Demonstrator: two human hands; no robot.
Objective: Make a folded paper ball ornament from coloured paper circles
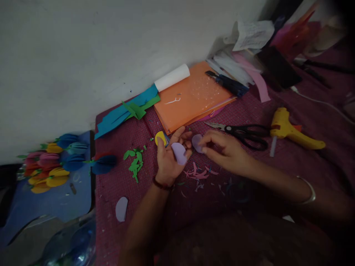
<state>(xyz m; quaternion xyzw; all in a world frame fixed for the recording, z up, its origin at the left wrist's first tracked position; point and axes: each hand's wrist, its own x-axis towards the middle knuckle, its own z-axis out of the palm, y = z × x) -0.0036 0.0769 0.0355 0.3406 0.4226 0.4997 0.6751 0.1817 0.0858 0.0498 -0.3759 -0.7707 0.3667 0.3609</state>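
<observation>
My left hand (168,164) is turned palm up with its fingers partly curled, and a lilac paper piece (179,153) with one rounded side rests in it. Between the thumb and fingers of my right hand (219,149) is a second lilac paper circle (197,143), slightly blurred. A yellow paper circle (160,138) shows beside my left thumb, with blue paper edges behind it; whether the hand touches them I cannot tell. On the cloth to the lower left lies a folded, half-round lilac paper (121,209).
Black-handled scissors (244,132) and a yellow glue gun (291,131) lie to the right. Behind are orange sheets (191,101) and a blue cutter (229,83). Green scraps (135,162) and pink scraps (198,171) litter the cloth. Paper flowers (55,162) sit on a blue surface at left.
</observation>
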